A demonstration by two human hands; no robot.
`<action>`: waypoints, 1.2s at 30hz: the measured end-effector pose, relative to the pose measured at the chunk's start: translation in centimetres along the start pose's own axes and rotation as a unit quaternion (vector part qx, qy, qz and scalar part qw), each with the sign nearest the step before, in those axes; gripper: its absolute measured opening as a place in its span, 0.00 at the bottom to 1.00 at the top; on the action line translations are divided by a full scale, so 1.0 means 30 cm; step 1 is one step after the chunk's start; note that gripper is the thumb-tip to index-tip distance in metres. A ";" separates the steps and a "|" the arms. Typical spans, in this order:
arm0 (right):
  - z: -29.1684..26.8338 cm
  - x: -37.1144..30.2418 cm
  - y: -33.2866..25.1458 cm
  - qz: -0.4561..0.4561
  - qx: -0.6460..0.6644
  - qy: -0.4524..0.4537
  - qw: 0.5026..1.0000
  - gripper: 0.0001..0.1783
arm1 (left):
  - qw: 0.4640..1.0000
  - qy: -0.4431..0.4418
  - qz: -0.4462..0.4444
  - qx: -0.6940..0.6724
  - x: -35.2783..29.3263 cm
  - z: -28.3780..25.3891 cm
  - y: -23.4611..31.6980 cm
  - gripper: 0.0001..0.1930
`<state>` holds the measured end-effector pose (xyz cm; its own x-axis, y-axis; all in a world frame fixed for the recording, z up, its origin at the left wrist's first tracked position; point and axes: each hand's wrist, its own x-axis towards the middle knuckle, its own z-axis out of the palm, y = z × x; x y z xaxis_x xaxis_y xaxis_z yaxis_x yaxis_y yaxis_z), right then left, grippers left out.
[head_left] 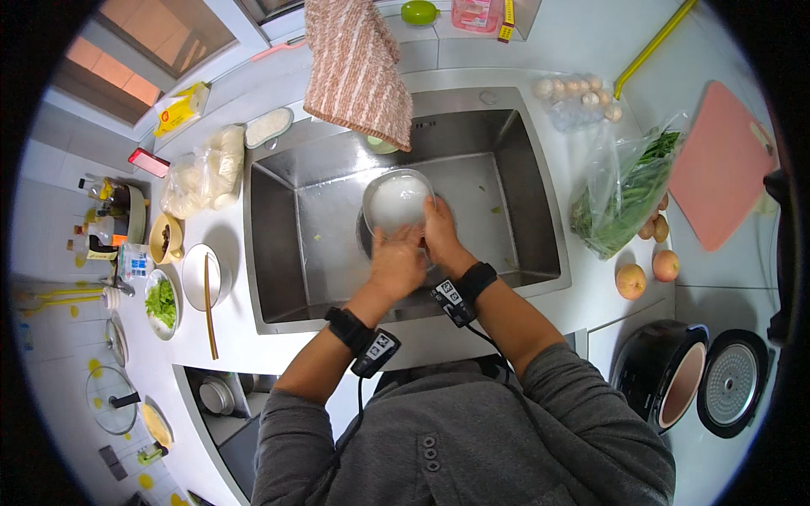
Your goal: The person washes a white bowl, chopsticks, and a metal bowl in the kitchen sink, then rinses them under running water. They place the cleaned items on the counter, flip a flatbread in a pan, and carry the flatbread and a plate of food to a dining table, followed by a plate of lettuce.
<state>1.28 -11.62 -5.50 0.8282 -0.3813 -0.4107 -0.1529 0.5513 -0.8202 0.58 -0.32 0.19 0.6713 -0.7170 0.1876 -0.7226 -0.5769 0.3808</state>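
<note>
A round, whitish bowl (pixel 395 201) is held over the middle of the steel sink (pixel 325 211), and its inside looks pale and cloudy. My right hand (pixel 443 232) grips its right edge, thumb and fingers on the rim. My left hand (pixel 400 263) is at the near edge, fingers drawn together against the bowl; its fingertips are partly hidden. Below the bowl shows part of a dark round shape (pixel 364 239), mostly covered by the bowl and my hands. Small green bits lie on the sink bottom.
A striped towel (pixel 359 72) hangs over the sink's far edge. On the left stand a white bowl with chopsticks (pixel 202 282) and a plate of greens (pixel 161 305). Right are bagged green vegetables (pixel 620 202), eggs (pixel 582 90), a pink cutting board (pixel 721 173) and an open rice cooker (pixel 654 371).
</note>
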 end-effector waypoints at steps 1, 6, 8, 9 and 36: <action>0.001 0.007 0.009 -0.028 -0.025 0.001 0.999 0.22 | 0.999 -0.022 -0.019 -0.036 0.014 -0.005 0.017 0.21; -0.019 0.013 -0.024 -0.069 -0.134 -0.008 0.989 0.21 | 0.979 -0.111 -0.031 -0.166 0.047 -0.030 -0.017 0.11; -0.031 -0.006 -0.070 0.003 -0.110 -0.040 0.993 0.20 | 0.985 -0.151 0.006 -0.085 0.028 -0.035 -0.056 0.08; -0.033 -0.015 -0.098 0.028 -0.084 -0.072 0.994 0.20 | 0.986 -0.162 0.031 -0.038 0.018 -0.042 -0.079 0.07; -0.061 -0.009 -0.181 0.194 -0.229 -0.107 0.948 0.20 | 0.963 -0.173 0.142 0.150 -0.031 -0.093 -0.189 0.12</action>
<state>0.88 -15.87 -1.66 0.7453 -0.0295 -0.6660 -0.6452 0.2196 -0.7318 4.52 4.72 0.38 0.3826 -0.9198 -0.0873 -0.9186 -0.3888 0.0705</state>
